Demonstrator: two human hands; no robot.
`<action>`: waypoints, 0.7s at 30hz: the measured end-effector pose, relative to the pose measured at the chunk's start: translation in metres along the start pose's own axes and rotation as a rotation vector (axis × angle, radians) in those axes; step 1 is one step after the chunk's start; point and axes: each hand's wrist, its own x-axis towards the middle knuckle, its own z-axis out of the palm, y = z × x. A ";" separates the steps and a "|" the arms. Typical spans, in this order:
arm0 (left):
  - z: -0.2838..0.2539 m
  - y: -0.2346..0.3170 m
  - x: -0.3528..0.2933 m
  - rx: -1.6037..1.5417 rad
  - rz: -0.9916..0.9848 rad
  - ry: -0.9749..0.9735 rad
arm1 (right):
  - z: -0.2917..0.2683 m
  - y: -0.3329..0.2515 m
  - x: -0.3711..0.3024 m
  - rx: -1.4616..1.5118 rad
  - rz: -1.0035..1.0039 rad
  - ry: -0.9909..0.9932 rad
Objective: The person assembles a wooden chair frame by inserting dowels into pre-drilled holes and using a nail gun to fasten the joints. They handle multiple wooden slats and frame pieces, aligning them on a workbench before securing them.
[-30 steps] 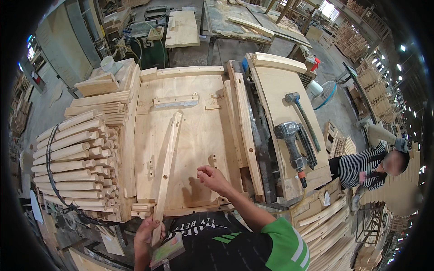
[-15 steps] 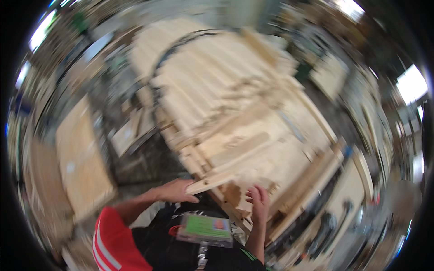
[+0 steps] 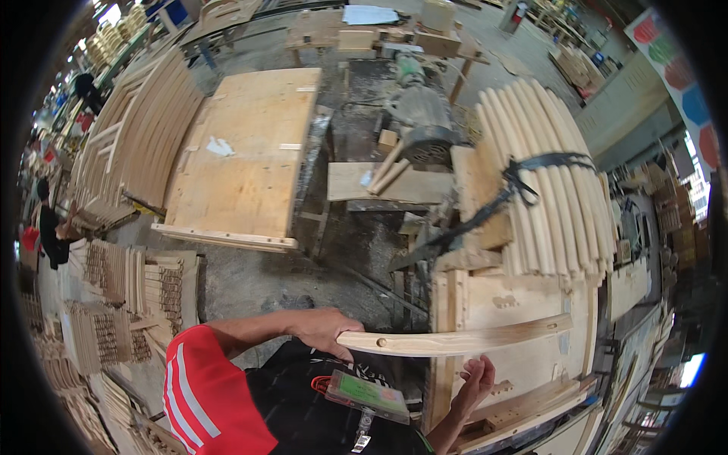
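Head view: R hand (image 3: 474, 383) near, fingers loosely curled, nothing in them, just below (wearer's side of) wooden bar (image 3: 455, 343); can't tell if fingertips touch it. L hand (image 3: 326, 331) is the one on the bar, thumb & fingers pinching its L end. Bar's long axis runs approx. L–R, R end slightly higher in frame. So bar extends to the right from L fingers & lies just beyond R fingertips, R end well apart from L hand. Bar crosses over flat wooden panel (image 3: 542, 296); strapped stick bundle (image 3: 557, 235) beyond.
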 end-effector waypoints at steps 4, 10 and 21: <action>-0.015 -0.027 -0.093 -0.090 -0.090 0.109 | 0.063 0.003 -0.035 -0.079 -0.039 -0.082; -0.030 -0.051 -0.222 -0.042 -0.286 0.281 | 0.212 0.003 -0.079 -0.228 -0.130 -0.487; 0.014 -0.084 -0.320 -0.645 -0.401 1.052 | 0.456 -0.033 -0.102 -0.332 -0.453 -1.183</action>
